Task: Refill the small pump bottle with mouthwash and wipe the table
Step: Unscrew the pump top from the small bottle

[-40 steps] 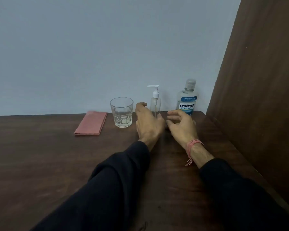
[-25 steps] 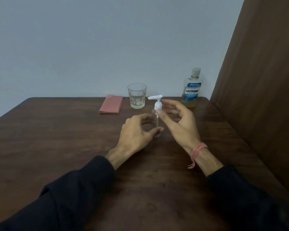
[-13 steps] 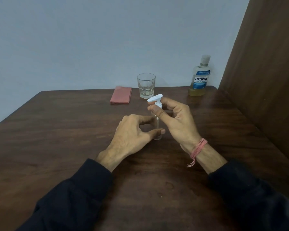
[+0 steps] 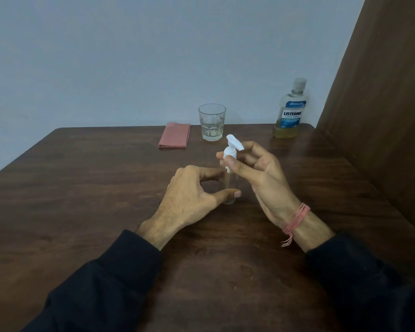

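Note:
A small clear pump bottle [image 4: 231,185] stands upright on the dark wooden table [image 4: 82,188], near its middle. My left hand [image 4: 192,195] grips the bottle's clear body between thumb and fingers. My right hand [image 4: 256,173] pinches the white pump head [image 4: 233,147] at the collar. The pump's nozzle points up and to the right. A mouthwash bottle [image 4: 290,111], capped, with a blue label and a little yellowish liquid at the bottom, stands at the table's far right corner. A folded pink cloth [image 4: 175,135] lies flat at the far edge.
A drinking glass [image 4: 211,122] holding a little clear liquid stands right of the cloth at the far edge. A brown panel [image 4: 381,104] rises along the table's right side. A pale wall is behind the table.
The pump bottle was brought from the far edge to the middle of the table. My right hand closed on the pump head, and the nozzle has turned from pointing left to pointing up and right.

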The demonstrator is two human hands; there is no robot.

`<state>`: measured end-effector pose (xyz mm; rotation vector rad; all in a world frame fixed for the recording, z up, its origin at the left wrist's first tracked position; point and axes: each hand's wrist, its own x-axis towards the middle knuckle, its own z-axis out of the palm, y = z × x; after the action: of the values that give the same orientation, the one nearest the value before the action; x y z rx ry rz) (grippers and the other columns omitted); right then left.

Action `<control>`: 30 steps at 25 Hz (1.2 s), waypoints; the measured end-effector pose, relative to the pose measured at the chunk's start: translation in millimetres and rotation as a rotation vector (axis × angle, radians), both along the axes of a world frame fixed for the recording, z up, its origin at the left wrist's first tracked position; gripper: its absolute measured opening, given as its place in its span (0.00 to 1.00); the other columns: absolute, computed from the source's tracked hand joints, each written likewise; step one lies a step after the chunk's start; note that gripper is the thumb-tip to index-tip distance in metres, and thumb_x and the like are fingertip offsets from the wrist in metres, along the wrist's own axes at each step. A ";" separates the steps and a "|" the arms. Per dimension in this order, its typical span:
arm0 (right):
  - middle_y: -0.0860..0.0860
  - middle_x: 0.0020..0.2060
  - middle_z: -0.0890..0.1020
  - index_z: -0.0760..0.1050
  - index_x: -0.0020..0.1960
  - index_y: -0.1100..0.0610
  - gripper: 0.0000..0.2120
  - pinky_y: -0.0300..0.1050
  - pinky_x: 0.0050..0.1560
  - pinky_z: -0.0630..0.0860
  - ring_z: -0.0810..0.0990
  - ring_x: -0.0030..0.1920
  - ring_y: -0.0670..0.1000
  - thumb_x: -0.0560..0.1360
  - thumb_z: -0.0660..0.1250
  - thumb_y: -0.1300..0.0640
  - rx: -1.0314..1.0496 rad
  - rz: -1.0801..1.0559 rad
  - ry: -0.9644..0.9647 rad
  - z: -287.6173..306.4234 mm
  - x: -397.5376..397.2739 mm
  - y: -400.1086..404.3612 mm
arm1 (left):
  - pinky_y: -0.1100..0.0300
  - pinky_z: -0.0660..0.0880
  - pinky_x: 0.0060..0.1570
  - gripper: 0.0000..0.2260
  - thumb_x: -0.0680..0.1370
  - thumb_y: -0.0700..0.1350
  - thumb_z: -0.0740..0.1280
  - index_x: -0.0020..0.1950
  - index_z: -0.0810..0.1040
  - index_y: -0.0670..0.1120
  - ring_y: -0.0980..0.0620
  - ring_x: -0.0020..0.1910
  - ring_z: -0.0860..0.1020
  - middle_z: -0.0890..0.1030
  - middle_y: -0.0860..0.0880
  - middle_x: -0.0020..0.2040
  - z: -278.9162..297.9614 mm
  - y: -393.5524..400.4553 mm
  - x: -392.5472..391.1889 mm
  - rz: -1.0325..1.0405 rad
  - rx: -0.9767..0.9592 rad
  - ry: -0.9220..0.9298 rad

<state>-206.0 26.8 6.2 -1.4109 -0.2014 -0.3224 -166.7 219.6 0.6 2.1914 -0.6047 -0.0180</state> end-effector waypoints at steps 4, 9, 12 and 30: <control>0.58 0.60 0.88 0.83 0.67 0.58 0.15 0.46 0.60 0.82 0.87 0.61 0.54 0.81 0.70 0.57 -0.034 0.051 -0.025 1.7 -1.8 -0.5 | 0.43 0.78 0.79 0.25 0.75 0.66 0.84 0.69 0.90 0.60 0.62 0.71 0.84 0.90 0.64 0.64 -1.0 -0.1 0.5 0.008 -0.008 -0.008; 0.55 0.56 0.89 0.81 0.61 0.57 0.14 0.48 0.61 0.82 0.87 0.57 0.54 0.78 0.79 0.57 -0.114 -0.102 -0.037 1.3 -2.0 8.9 | 0.44 0.79 0.80 0.25 0.74 0.67 0.84 0.69 0.90 0.59 0.62 0.72 0.84 0.89 0.64 0.65 -1.0 0.0 0.3 0.004 0.006 -0.014; 0.55 0.59 0.87 0.85 0.61 0.57 0.10 0.48 0.65 0.81 0.86 0.61 0.52 0.81 0.76 0.56 -0.207 -0.168 -0.082 4.0 -2.5 2.9 | 0.44 0.78 0.80 0.22 0.74 0.67 0.84 0.64 0.91 0.60 0.64 0.71 0.84 0.89 0.68 0.62 -2.3 -0.2 0.9 0.023 0.000 -0.036; 0.48 0.61 0.84 0.81 0.70 0.51 0.14 0.47 0.65 0.80 0.82 0.58 0.46 0.89 0.61 0.56 0.478 0.100 -0.203 56.5 -19.4 -37.4 | 0.47 0.86 0.58 0.19 0.74 0.71 0.82 0.57 0.89 0.62 0.76 0.57 0.65 0.77 0.83 0.36 5.5 2.9 7.3 0.018 0.121 -0.017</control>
<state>-225.4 -10.6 62.6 -0.8925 -0.3355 -0.4013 -159.5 222.5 6.1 2.3159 -0.6073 -0.0274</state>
